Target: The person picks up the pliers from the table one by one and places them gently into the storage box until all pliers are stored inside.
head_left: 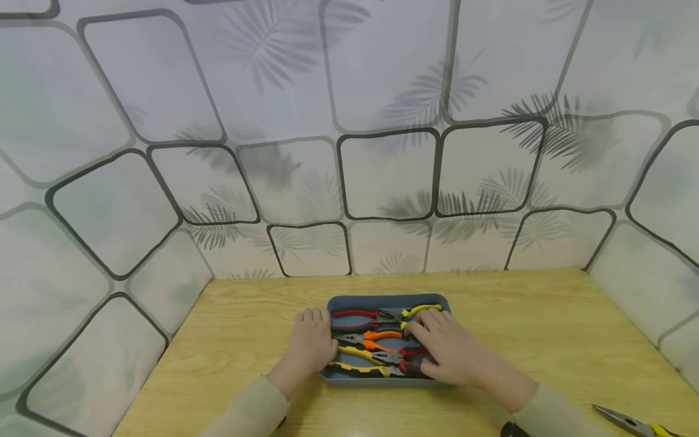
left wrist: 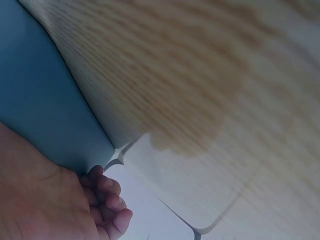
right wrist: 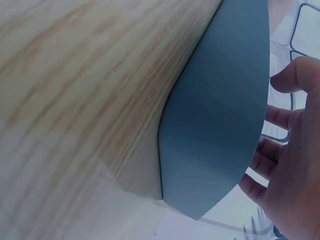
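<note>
Blue-grey tray (head_left: 382,300) sitting near the front edge of a wooden table (head_left: 519,315), packed with pliers: red-handled pair (head_left: 355,314) at the back, yellow-handled pair (head_left: 422,309) back right, orange-handled pair (head_left: 377,335) in the middle, another yellow-and-black pair (head_left: 360,368) along the front. Left hand (head_left: 311,346) resting against the tray's left wall, fingers lying fairly straight over the rim (loosely curled at the tips in the left wrist view (left wrist: 107,200)). Right hand (head_left: 445,349) laid over the right side of the tray, fingers spread across the handles there; can't tell whether actually gripping anything. Hands apart, one on each side of the tray. Loose long-nose pliers (head_left: 628,420) lying on the table, well off to the right.
</note>
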Available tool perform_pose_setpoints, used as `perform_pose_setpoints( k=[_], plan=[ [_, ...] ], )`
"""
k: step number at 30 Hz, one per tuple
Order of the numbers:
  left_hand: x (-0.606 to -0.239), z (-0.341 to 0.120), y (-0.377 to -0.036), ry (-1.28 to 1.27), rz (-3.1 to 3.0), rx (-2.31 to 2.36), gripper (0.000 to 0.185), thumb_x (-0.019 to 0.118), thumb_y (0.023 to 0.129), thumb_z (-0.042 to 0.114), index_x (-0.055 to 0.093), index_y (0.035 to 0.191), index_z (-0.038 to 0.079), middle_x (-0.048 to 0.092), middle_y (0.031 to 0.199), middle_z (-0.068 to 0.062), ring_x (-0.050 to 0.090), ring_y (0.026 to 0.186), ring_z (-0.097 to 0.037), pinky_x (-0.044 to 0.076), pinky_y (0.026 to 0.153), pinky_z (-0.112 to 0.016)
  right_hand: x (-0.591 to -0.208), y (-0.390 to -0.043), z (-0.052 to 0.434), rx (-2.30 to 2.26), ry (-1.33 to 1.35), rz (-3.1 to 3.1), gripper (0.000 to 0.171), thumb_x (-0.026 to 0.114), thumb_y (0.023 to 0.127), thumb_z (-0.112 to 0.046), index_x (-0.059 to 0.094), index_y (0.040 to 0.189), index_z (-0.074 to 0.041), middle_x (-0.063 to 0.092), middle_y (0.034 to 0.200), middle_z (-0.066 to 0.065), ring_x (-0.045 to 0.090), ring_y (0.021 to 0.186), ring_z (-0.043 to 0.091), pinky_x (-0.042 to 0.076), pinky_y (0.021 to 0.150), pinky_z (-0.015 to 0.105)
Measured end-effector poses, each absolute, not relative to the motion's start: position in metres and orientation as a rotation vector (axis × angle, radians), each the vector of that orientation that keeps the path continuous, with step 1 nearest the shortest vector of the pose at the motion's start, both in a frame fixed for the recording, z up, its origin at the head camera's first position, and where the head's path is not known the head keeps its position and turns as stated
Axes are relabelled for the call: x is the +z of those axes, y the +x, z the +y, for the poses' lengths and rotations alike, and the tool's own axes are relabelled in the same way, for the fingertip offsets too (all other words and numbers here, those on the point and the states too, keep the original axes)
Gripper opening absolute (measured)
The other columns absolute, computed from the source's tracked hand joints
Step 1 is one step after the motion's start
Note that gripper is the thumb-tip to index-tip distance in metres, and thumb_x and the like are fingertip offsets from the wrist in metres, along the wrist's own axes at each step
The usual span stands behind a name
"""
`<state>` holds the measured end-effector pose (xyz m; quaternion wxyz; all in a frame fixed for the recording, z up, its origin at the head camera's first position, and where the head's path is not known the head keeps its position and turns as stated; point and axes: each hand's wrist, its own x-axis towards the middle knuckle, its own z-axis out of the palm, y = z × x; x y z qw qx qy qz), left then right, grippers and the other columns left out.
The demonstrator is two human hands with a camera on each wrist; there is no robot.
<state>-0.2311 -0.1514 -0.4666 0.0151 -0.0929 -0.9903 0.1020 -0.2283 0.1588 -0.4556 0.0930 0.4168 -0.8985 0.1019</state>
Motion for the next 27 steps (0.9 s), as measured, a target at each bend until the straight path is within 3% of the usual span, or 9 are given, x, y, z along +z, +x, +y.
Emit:
perform_pose_setpoints(
  k=[7, 27],
  plan=[
    [-0.463, -0.15, -0.23, -0.29, -3.077, 0.308, 0.048, 0.063, 0.098, 0.042, 0.058, 0.12, -0.001, 0.063, 0.111, -0.017, 0.059, 0.103, -0.03, 0.05, 0.096, -0.045, -0.452, -0.226, 0.159, 0.291, 1.237, -2.676, 0.04, 0.066, 0.087, -0.021, 0.062, 0.126, -0.018, 0.055, 0.12, 0.001, 0.05, 0.108, 0.018, 0.044, 0.089, 0.044],
    [-0.465, -0.151, -0.23, -0.299, -3.078, 0.321, 0.044, 0.061, 0.097, 0.041, 0.057, 0.114, 0.001, 0.062, 0.107, -0.016, 0.058, 0.099, -0.029, 0.05, 0.094, -0.044, -0.457, -0.22, 0.169, 0.219, 1.187, -2.66, 0.049, 0.072, 0.087, -0.028, 0.061, 0.133, -0.015, 0.053, 0.118, 0.002, 0.044, 0.1, 0.017, 0.043, 0.084, 0.043]
  ],
)
